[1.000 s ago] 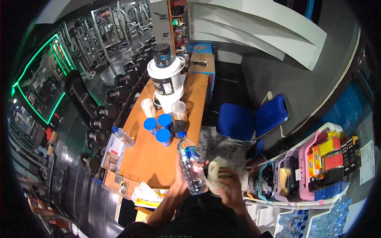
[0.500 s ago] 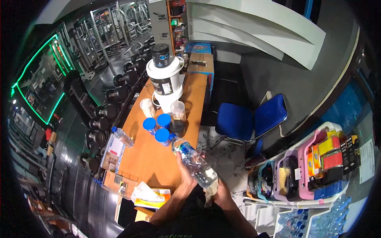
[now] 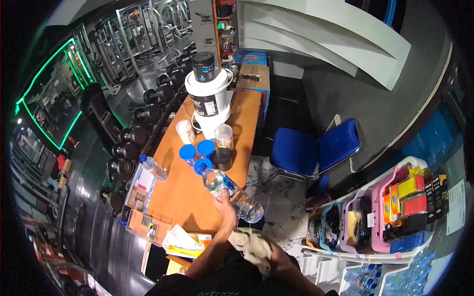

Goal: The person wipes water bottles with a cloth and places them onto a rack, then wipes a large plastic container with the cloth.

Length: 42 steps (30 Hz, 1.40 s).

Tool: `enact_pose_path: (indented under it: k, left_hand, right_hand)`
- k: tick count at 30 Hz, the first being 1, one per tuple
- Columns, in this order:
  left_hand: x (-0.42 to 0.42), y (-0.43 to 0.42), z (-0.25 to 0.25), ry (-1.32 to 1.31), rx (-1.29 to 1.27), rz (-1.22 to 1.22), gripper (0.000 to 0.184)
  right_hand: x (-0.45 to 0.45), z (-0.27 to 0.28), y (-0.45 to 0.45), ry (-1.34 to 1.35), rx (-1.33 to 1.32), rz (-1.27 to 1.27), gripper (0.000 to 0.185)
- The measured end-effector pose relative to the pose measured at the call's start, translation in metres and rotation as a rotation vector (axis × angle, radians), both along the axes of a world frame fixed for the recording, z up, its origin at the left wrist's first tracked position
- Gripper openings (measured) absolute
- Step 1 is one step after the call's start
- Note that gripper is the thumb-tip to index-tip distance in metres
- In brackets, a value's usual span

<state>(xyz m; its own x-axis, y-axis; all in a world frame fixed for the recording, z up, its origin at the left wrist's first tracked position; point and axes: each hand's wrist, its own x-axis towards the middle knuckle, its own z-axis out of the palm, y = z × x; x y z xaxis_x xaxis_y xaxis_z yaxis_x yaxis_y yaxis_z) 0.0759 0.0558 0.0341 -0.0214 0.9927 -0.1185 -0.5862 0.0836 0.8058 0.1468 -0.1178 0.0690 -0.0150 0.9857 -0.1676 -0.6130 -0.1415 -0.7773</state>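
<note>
A large clear water bottle [image 3: 236, 197] with a blue cap lies tilted in my left hand [image 3: 225, 212], whose fingers wrap round its middle. The cap end points up and left, in front of the blue-lidded tubs [image 3: 206, 148]. My right hand [image 3: 280, 260] is low, below the bottle's base, closed on a beige cloth [image 3: 253, 248] that hangs over its fingers. The cloth hides part of those fingers. Bottle and cloth are apart.
The wooden table [image 3: 185, 207] bears white tubs [image 3: 208, 103], a small bottle [image 3: 153, 167], a calendar [image 3: 141, 183] and a tissue box [image 3: 190, 244]. To the right are a blue chair [image 3: 295, 150], coloured baskets [image 3: 379, 212] and bottles [image 3: 412, 269]. Dumbbells [image 3: 133, 134] stand left.
My left hand has moved the bottle left and tilted it further over. The cloth has left the bottle's base, and my right hand has drawn down with it.
</note>
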Motion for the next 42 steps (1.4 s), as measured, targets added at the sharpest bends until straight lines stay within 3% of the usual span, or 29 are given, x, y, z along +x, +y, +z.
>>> enact_pose_path:
  k: [1, 2, 4, 5, 8, 12, 13, 15, 19, 21, 23, 24, 27, 29, 32, 36, 38, 40, 42]
  left_hand:
    - [-0.002, -0.006, 0.024, 0.021, -0.035, -0.029, 0.042]
    - [-0.004, -0.010, 0.036, 0.045, -0.070, -0.058, 0.041]
    - [0.001, -0.006, 0.005, -0.053, -0.116, -0.081, 0.041]
    - [0.002, -0.009, 0.006, -0.045, -0.129, -0.128, 0.043]
    - [0.009, -0.023, 0.027, 0.027, -0.134, -0.117, 0.045]
    - [0.009, -0.028, 0.028, -0.005, -0.161, -0.204, 0.051]
    - [0.008, -0.028, 0.029, -0.033, -0.190, -0.263, 0.054]
    - [0.007, -0.032, 0.029, -0.104, -0.303, -0.380, 0.066]
    - [0.014, -0.036, 0.022, -0.137, -0.289, -0.364, 0.071]
    - [0.019, -0.034, 0.024, -0.177, -0.236, -0.309, 0.071]
    - [0.025, -0.031, 0.018, -0.203, -0.171, -0.259, 0.070]
    - [0.026, -0.030, 0.020, -0.214, -0.193, -0.232, 0.070]
    - [0.030, -0.023, 0.024, -0.233, -0.260, -0.163, 0.070]
    - [0.029, -0.019, 0.030, -0.220, -0.238, -0.136, 0.071]
    - [0.026, -0.016, 0.043, -0.195, -0.241, -0.081, 0.071]
    - [0.022, -0.011, 0.042, -0.225, -0.220, -0.045, 0.071]
    - [0.020, -0.012, 0.031, -0.255, -0.220, -0.043, 0.071]
    - [0.024, -0.021, 0.043, -0.275, -0.266, -0.054, 0.071]
    - [0.021, -0.022, 0.044, -0.314, -0.276, -0.087, 0.071]
  right_hand:
    - [0.000, 0.014, -0.005, -0.583, 0.217, -0.107, 0.042]
    - [0.000, 0.029, -0.010, -1.005, 0.337, -0.311, 0.044]
    - [0.005, 0.047, 0.010, -1.283, 0.423, -0.489, 0.043]
    - [0.001, 0.050, 0.019, -1.390, 0.416, -0.514, 0.026]
    - [0.000, 0.044, 0.028, -1.816, 0.428, -0.461, 0.035]
    - [0.016, 0.048, 0.029, -1.499, 0.341, -0.595, 0.026]
    - [0.021, 0.047, 0.029, -1.576, 0.239, -0.683, 0.030]
    - [0.044, 0.024, 0.035, -1.210, 0.134, -0.681, 0.033]
    - [0.044, 0.011, 0.030, -0.521, -0.184, -0.645, 0.045]
    - [0.027, -0.028, 0.010, -1.149, -0.054, -0.697, 0.053]
    - [0.014, -0.038, 0.003, -1.385, -0.043, -0.625, 0.066]
    - [0.013, -0.042, 0.002, -1.467, -0.029, -0.596, 0.063]
    - [0.009, -0.040, 0.009, -0.840, -0.119, -0.695, 0.047]
    - [0.010, -0.012, 0.013, -0.650, -0.179, -0.687, 0.037]
    - [0.012, -0.019, 0.006, -0.779, -0.049, -0.500, 0.029]
    - [0.033, -0.023, -0.001, -0.963, 0.162, -0.431, 0.023]
    - [0.029, -0.010, 0.011, -0.770, -0.134, -0.689, 0.022]
    - [0.024, 0.002, 0.023, -0.580, -0.095, -0.738, 0.029]
    - [0.019, -0.012, 0.027, -0.825, 0.105, -0.683, 0.036]
